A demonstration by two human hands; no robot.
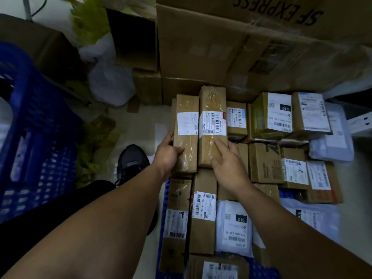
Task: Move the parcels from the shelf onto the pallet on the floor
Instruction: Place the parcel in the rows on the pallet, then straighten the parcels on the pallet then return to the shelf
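The left hand grips the near end of the left box. The right hand lies with straight fingers on the right box. These 2 touching boxes sit atop other parcels on the blue pallet.

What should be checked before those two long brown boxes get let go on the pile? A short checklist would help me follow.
1. Left hand grips the left long parcel near its end: ok.
2. Right hand rests on the right long parcel, fingers straight: ok.
3. The two long parcels lie side by side, touching: ok.
4. Both fully supported by the parcels beneath: cannot tell, their undersides are hidden.
5. Blue pallet shows under the stack: ok.
6. Shoe stands apart from the pallet's edge: ok.
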